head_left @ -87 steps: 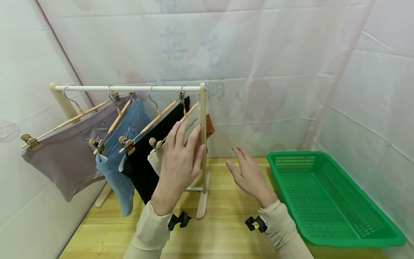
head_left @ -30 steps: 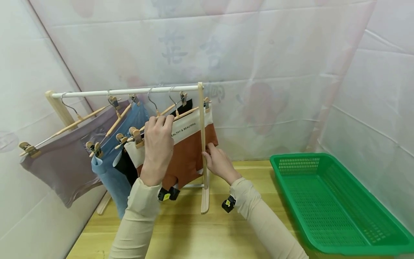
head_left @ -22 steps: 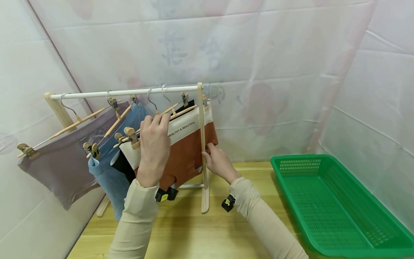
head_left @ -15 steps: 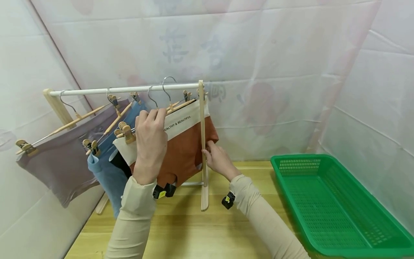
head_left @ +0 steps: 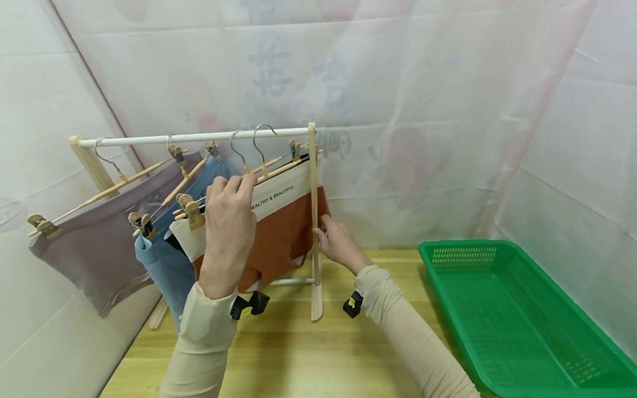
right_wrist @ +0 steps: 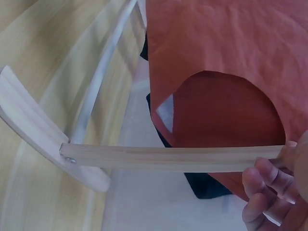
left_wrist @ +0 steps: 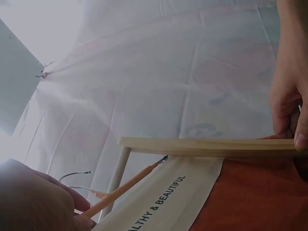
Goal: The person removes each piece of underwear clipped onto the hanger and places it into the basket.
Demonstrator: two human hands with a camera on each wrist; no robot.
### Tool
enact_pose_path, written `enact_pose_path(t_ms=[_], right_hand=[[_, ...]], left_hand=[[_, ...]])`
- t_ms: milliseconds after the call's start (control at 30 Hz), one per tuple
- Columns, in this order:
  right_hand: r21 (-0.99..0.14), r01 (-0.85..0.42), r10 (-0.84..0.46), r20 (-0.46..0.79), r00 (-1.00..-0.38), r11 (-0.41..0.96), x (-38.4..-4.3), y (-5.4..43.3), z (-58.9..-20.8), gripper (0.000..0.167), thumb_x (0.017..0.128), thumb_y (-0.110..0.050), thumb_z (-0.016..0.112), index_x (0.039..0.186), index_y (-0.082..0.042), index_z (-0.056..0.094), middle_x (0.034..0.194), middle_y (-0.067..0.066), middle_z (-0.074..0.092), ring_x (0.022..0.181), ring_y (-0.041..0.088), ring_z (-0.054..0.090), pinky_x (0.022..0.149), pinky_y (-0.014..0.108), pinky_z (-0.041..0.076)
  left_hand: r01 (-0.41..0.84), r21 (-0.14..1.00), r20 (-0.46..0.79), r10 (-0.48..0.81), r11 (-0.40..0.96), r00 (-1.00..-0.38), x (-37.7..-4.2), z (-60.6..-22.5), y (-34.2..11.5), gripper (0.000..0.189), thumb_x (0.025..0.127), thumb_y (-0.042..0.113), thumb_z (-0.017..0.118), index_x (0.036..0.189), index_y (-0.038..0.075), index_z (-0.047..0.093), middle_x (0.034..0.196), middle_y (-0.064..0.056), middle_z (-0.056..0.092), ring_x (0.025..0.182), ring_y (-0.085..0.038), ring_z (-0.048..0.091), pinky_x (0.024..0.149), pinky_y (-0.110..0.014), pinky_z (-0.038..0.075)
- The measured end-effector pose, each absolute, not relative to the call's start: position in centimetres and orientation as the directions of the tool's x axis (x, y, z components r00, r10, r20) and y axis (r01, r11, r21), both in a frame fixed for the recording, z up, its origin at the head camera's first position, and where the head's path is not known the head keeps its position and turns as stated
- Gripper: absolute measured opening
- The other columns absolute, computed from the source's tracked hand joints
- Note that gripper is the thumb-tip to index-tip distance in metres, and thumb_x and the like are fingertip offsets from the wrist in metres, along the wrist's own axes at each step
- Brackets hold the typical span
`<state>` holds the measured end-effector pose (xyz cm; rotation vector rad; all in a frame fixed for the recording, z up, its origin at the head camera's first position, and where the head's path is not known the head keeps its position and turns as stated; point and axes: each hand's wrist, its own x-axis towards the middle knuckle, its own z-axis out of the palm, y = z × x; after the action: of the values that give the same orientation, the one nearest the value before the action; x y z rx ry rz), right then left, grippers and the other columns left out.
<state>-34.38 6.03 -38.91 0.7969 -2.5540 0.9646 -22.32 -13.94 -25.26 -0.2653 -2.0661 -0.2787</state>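
In the head view my left hand (head_left: 230,232) grips a wooden clip hanger (head_left: 281,168) by its bar. Clipped to it is a pair of rust-orange underpants (head_left: 278,237) with a cream waistband lettered "HEALTHY & BEAUTIFUL". The hanger's metal hook (head_left: 257,145) rises at the white rod, its curved tip showing in front of the rod. My right hand (head_left: 343,243) holds the right wooden post (head_left: 314,210) of the garment rack; in the right wrist view, fingers (right_wrist: 267,175) curl at this post (right_wrist: 168,158), beside the underpants' leg opening.
Mauve (head_left: 104,243) and blue underpants (head_left: 171,276) hang further left on the rack's rod (head_left: 199,137). A black pair (right_wrist: 207,186) is mostly hidden behind the rust-orange one. At right stands a green basket (head_left: 448,309) on the wooden table (head_left: 308,359).
Both hands have come in; the left took the hanger and the right took the post. The hanger's hook rose above the rod, then came slightly down and forward, with the underpants swinging left.
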Motion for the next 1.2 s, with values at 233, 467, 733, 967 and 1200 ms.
enact_pose_path(t_ms=[233, 467, 733, 967, 1200], right_hand=[[-0.514, -0.604, -0.398, 0.461, -0.793, 0.609, -34.3, 6.0, -39.1, 0.014, 0.106, -0.017, 0.053, 0.106, -0.005, 0.059, 0.081, 0.007, 0.067, 0.062, 0.013, 0.056, 0.059, 0.028, 0.048], [-0.507, -0.586, -0.416, 0.415, -0.809, 0.632, -34.4, 5.9, -38.6, 0.017, 0.107, -0.021, 0.051, 0.112, -0.006, 0.058, 0.083, 0.006, 0.066, 0.063, 0.013, 0.056, 0.059, 0.028, 0.047], [-0.520, -0.580, -0.427, 0.394, -0.814, 0.626, -34.8, 5.8, -38.4, 0.018, 0.108, -0.022, 0.051, 0.113, -0.007, 0.059, 0.087, 0.007, 0.069, 0.065, 0.013, 0.058, 0.058, 0.027, 0.048], [-0.534, -0.618, -0.502, 0.366, -0.784, 0.577, -35.3, 6.9, -37.8, 0.031, 0.107, -0.025, 0.053, 0.127, -0.002, 0.058, 0.092, 0.015, 0.073, 0.065, 0.014, 0.062, 0.061, 0.029, 0.052], [-0.531, -0.596, -0.482, 0.352, -0.802, 0.603, -34.9, 9.8, -35.7, 0.039, 0.106, -0.028, 0.056, 0.134, -0.001, 0.056, 0.092, 0.014, 0.072, 0.070, 0.017, 0.064, 0.063, 0.031, 0.052]], left_hand=[[0.272, 0.080, 0.864, 0.069, 0.959, -0.499, -21.7, -25.1, -14.6, 0.041, 0.083, -0.024, 0.054, 0.114, -0.002, 0.069, 0.105, -0.023, 0.074, 0.087, -0.041, 0.055, 0.079, -0.049, 0.045], [0.264, 0.089, 0.876, 0.051, 0.961, -0.479, -20.3, -25.0, -15.8, 0.043, 0.080, -0.027, 0.052, 0.110, -0.003, 0.070, 0.101, -0.023, 0.074, 0.086, -0.041, 0.055, 0.078, -0.050, 0.045], [0.291, 0.126, 0.865, 0.038, 0.948, -0.500, -18.0, -24.7, -17.0, 0.045, 0.077, -0.031, 0.051, 0.107, -0.003, 0.070, 0.099, -0.023, 0.074, 0.081, -0.039, 0.052, 0.081, -0.051, 0.045], [0.342, 0.137, 0.865, 0.056, 0.930, -0.498, -17.5, -24.7, -17.3, 0.047, 0.075, -0.032, 0.047, 0.103, -0.004, 0.071, 0.096, -0.023, 0.075, 0.078, -0.037, 0.053, 0.080, -0.050, 0.046], [0.371, 0.115, 0.860, 0.094, 0.922, -0.501, -17.1, -25.1, -17.6, 0.036, 0.083, -0.027, 0.051, 0.100, -0.003, 0.071, 0.094, -0.021, 0.077, 0.073, -0.034, 0.051, 0.073, -0.042, 0.042]])
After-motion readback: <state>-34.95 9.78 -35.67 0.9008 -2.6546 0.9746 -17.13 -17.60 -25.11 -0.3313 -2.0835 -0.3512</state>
